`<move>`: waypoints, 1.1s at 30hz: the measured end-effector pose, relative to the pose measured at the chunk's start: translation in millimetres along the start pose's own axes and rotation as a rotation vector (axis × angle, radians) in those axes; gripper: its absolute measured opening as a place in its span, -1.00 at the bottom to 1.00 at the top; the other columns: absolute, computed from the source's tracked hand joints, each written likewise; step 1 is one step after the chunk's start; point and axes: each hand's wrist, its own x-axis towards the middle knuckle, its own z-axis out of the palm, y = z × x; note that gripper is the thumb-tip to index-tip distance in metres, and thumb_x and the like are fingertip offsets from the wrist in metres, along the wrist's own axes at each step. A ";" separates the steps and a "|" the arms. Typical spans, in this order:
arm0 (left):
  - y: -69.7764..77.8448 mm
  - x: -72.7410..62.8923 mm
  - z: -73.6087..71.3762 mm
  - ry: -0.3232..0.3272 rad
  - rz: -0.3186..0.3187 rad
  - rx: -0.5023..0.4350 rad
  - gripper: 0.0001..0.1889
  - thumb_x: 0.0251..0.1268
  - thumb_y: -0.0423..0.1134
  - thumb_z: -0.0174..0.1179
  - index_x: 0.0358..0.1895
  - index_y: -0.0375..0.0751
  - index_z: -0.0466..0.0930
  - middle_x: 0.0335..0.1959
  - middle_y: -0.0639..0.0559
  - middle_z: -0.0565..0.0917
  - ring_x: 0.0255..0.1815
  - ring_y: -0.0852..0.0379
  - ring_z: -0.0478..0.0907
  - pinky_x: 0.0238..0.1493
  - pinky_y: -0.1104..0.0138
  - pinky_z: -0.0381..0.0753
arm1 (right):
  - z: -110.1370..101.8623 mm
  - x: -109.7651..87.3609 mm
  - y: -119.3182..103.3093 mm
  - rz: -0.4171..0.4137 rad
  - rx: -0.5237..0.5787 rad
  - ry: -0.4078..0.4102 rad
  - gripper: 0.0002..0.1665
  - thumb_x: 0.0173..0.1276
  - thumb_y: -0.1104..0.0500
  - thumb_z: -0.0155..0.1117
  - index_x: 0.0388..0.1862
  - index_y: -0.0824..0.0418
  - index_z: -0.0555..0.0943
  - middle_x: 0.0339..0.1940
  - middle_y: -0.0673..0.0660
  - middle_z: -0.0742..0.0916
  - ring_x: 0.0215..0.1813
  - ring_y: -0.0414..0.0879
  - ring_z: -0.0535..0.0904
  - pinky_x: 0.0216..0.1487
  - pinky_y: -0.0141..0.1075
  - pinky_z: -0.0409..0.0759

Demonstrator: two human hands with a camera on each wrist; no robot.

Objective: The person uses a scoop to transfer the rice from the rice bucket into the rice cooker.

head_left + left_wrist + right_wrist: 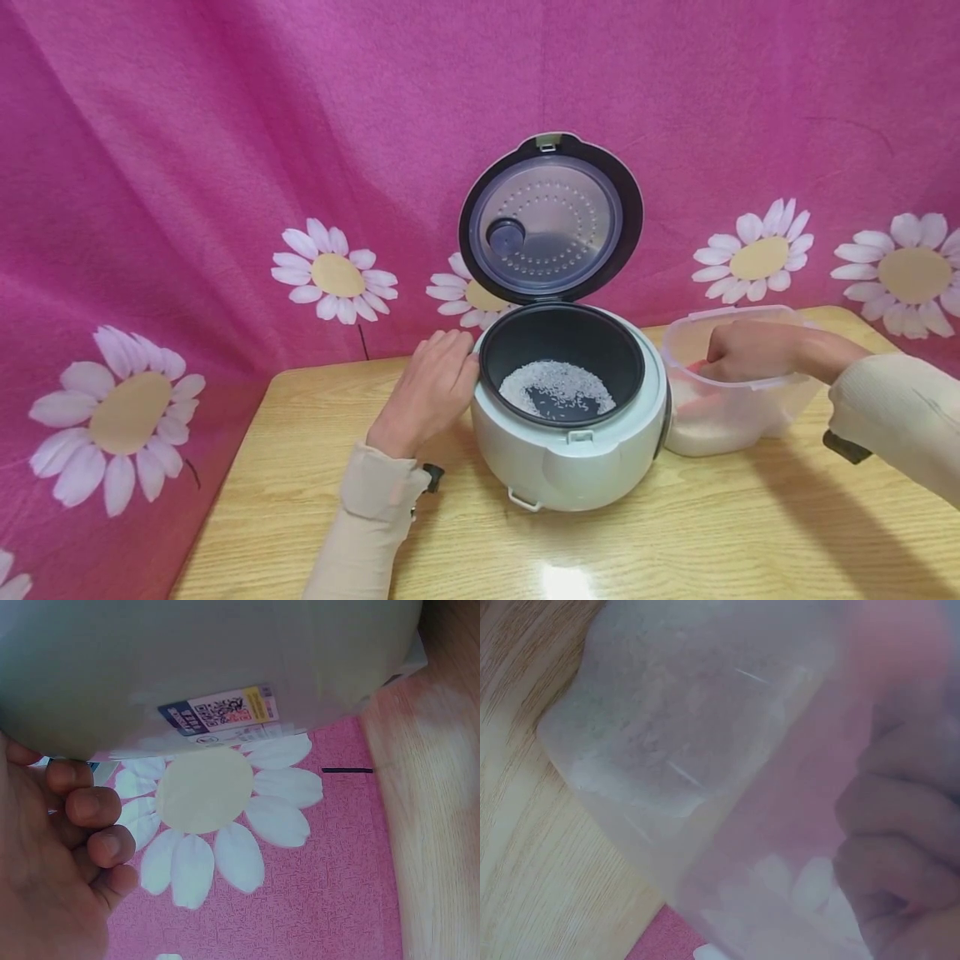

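A white rice cooker point(570, 475) stands with its lid point(551, 221) raised. White rice point(558, 383) lies in the dark inner pot point(570, 333). My left hand point(435, 383) holds the cooker's left side near the rim; in the left wrist view its fingers point(94, 806) curl beside the cooker body. My right hand point(757, 350) reaches into a clear plastic container point(772, 312) on the right, its fingers curled round a red scoop point(701, 404). The scoop's shape is blurred through the plastic. More rice point(708, 437) lies in the bottom of that container.
The wooden table point(300, 483) ends at a pink cloth backdrop point(375, 125) printed with white flowers. The container stands close beside the cooker's right side. The raised lid rises in front of the cloth. A label point(221, 712) is stuck on the cooker.
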 end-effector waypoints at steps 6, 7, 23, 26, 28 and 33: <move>0.6 0.7 0.0 -0.003 -0.005 -0.007 -0.83 0.52 -0.11 -0.10 -0.22 -0.06 0.44 -0.39 0.07 0.43 -0.24 0.13 0.36 -0.15 0.30 0.38 | -1.5 -4.0 -1.4 -0.005 -0.063 0.050 -0.54 0.38 -0.08 0.26 -0.75 -0.11 0.48 -0.75 -0.23 0.33 -0.62 -0.35 0.23 -0.56 -0.42 0.14; 0.6 0.8 0.0 -0.005 -0.006 -0.009 -0.83 0.52 -0.11 -0.10 -0.22 -0.06 0.44 -0.38 0.07 0.43 -0.23 0.13 0.36 -0.15 0.30 0.38 | -1.7 -4.6 -1.4 0.000 -0.076 0.060 -0.52 0.38 -0.09 0.26 -0.77 -0.13 0.47 -0.76 -0.24 0.32 -0.63 -0.36 0.21 -0.57 -0.43 0.12; 1.4 1.1 0.4 -0.033 -0.029 -0.020 -0.81 0.52 -0.08 -0.07 -0.16 -0.07 0.47 -0.35 0.07 0.46 -0.21 0.12 0.38 -0.10 0.29 0.41 | -12.1 -13.9 5.3 0.069 0.053 0.022 -0.68 0.46 -0.02 0.23 -0.51 0.02 0.59 -0.56 -0.12 0.52 -0.45 -0.25 0.41 -0.41 -0.37 0.35; 1.2 0.8 0.5 -0.037 -0.030 -0.021 -0.82 0.52 -0.08 -0.07 -0.15 -0.07 0.47 -0.34 0.06 0.46 -0.19 0.12 0.39 -0.08 0.29 0.42 | -16.5 -18.9 3.3 0.085 0.079 0.010 -0.72 0.48 -0.05 0.22 -0.36 0.07 0.66 -0.44 -0.08 0.61 -0.33 -0.21 0.50 -0.32 -0.34 0.45; 1.0 0.5 0.3 -0.037 -0.030 -0.019 -0.82 0.52 -0.09 -0.07 -0.16 -0.07 0.47 -0.34 0.06 0.46 -0.19 0.11 0.39 -0.08 0.28 0.42 | -19.4 -21.7 2.6 0.089 0.085 0.004 -0.71 0.49 -0.08 0.21 -0.27 0.08 0.69 -0.37 -0.07 0.65 -0.27 -0.20 0.52 -0.28 -0.32 0.48; 0.6 0.1 0.0 -0.038 -0.037 -0.027 -0.82 0.52 -0.08 -0.07 -0.16 -0.06 0.46 -0.35 0.06 0.45 -0.19 0.12 0.38 -0.08 0.28 0.42 | -24.1 -26.7 3.3 0.100 0.096 0.004 -0.67 0.50 -0.12 0.18 -0.18 0.08 0.71 -0.31 -0.05 0.66 -0.22 -0.18 0.53 -0.24 -0.30 0.48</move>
